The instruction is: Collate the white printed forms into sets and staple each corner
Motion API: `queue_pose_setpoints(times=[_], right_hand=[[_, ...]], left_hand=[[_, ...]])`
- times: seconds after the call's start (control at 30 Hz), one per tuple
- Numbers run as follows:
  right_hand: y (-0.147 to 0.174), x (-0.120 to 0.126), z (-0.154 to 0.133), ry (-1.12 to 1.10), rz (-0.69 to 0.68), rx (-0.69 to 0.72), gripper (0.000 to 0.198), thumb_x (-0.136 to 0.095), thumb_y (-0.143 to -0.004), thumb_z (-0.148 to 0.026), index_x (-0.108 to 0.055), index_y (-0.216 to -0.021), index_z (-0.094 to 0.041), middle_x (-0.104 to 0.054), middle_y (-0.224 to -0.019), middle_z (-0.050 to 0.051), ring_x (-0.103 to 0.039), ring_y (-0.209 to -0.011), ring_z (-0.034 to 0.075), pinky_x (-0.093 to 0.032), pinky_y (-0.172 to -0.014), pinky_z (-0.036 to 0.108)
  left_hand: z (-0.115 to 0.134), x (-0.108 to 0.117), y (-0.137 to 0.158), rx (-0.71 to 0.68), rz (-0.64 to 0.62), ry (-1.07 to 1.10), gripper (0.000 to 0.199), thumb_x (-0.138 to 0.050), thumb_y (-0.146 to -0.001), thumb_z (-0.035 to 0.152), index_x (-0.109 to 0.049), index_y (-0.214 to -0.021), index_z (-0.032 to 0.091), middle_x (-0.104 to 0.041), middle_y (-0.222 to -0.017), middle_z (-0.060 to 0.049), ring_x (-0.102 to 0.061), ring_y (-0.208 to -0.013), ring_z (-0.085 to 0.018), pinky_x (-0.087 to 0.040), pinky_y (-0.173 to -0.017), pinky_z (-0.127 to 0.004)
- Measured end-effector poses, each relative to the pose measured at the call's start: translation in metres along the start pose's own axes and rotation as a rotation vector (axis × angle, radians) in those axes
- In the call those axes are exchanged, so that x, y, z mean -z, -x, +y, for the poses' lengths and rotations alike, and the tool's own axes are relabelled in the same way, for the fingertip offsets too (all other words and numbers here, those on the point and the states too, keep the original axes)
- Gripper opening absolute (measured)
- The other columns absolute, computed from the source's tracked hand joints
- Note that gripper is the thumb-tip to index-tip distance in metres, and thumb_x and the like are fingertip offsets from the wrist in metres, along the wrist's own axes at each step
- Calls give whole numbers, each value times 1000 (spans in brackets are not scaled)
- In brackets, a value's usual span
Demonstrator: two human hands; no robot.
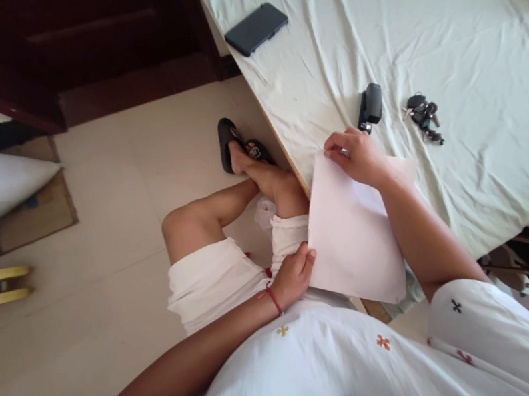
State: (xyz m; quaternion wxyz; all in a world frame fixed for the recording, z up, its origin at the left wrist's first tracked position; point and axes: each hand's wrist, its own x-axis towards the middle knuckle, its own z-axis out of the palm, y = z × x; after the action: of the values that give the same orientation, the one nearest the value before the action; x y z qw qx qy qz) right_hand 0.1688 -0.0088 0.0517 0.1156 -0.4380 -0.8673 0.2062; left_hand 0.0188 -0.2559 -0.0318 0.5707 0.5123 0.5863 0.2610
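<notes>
In the head view, the white paper (350,238) overhangs the edge of the cloth-covered surface (474,55); it should handle as light, flexible and easily creased, best held by its edges. The left hand's (293,277) fingers pinch its left edge; the right hand's (360,158) pinch its far corner, near the stapler (371,103).

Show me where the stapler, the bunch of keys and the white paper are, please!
Stapler (372,103): head view, on its black top.
Bunch of keys (424,114): head view, middle of the bunch.
White paper (352,237): head view, on its upper face.
</notes>
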Motion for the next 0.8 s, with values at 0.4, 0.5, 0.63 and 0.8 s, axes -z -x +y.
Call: queue_pose_setpoints(times=[0.4, 0.5, 0.63, 0.8], right_hand=[[25, 46, 34, -30, 73, 18, 20, -52, -93, -25, -71, -93, -19, -67, -91, 10, -60, -94, 25, -43, -90, 41], [31, 52, 45, -88, 57, 81, 20, -53, -95, -27, -71, -93, -19, -67, -89, 9, -60, -93, 24, -43, -90, 40], [34, 57, 52, -116, 29, 125, 21, -52, -97, -28, -70, -92, -20, -69, -86, 8, -60, -93, 24, -42, -91, 39], [30, 63, 57, -99, 38, 106, 20, -51, -99, -26, -70, -93, -20, -71, -86, 8, -61, -93, 24, -41, -88, 37]], left_hand=[[37, 40, -9, -88, -227, -286, 34, -36, -103, 50, -53, -90, 23, -65, -73, -1, -63, -68, -18, -45, -69, -31], [68, 57, -39, -165, 80, -243, 35, -36, -104, 49, -57, -106, 21, -71, -99, -7, -66, -90, -19, -49, -84, -33], [114, 45, -91, -287, 266, -115, 38, -44, -103, 50, -60, -115, 18, -68, -118, -12, -64, -108, -21, -49, -95, -33], [136, 3, -150, -227, 186, 248, 44, -49, -100, 58, -59, -113, 18, -68, -104, -9, -63, -95, -20, -51, -89, -33]])
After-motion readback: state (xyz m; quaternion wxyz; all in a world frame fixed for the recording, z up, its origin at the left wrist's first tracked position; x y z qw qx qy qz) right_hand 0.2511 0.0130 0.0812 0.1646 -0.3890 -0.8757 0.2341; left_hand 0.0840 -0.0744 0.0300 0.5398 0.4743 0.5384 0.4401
